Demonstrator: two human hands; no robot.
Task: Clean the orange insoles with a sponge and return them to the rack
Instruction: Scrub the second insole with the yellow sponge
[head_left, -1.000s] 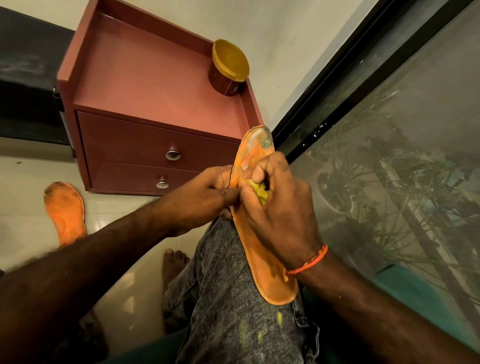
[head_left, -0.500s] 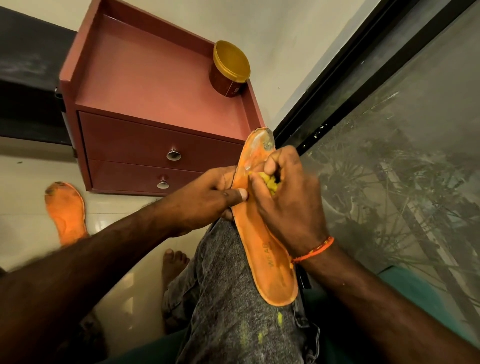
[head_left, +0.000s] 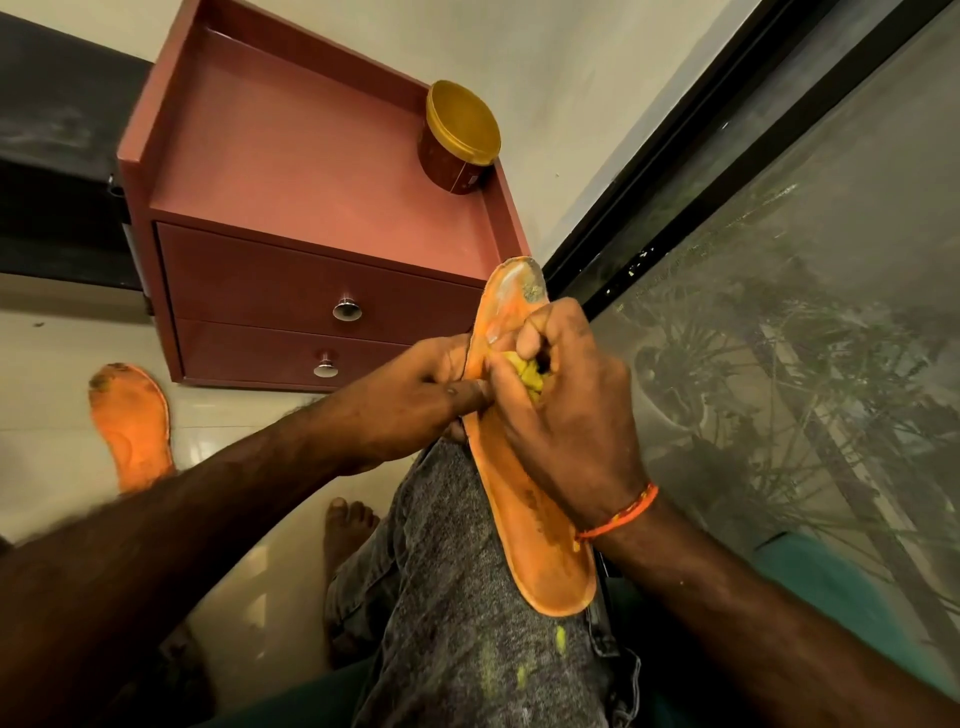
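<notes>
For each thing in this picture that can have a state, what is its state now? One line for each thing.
Insole on the knee: held, dirty at the toe end.
Sponge: squeezed against that insole.
Right hand: grips the sponge.
Left hand: holds the insole's edge.
Second insole: lies on the floor, toe end stained.
Upper drawer: closed.
Lower drawer: closed.
Jar: on the cabinet, lid on.

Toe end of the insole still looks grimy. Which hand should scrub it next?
Right. The right hand already grips the sponge just below the dirty toe of the insole; the left hand pinches its edge, steadying it.
</notes>
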